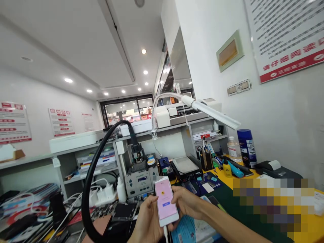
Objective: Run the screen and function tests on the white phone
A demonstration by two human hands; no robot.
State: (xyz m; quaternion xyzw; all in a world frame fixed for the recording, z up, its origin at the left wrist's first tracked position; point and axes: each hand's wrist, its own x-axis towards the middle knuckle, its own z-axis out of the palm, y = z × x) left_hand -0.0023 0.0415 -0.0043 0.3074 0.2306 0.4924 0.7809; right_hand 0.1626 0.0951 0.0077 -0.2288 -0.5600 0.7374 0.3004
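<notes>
A white smartphone (165, 201) with a lit pink screen is held upright low in the middle of the head view. My left hand (146, 221) cups its lower left side, fingers wrapped round the body. My right hand (186, 202) grips the phone's right edge, with the thumb lying on the screen. A white cable (166, 235) hangs from the phone's bottom end.
Behind the phone stand a grey soldering station (139, 180) with a thick black hose (98, 162), a white desk lamp (199, 106), a blue spray can (247, 147), a clear bottle (234, 149) and tool holders. Cables and chargers clutter the left; a dark green mat (227, 206) covers the yellow bench.
</notes>
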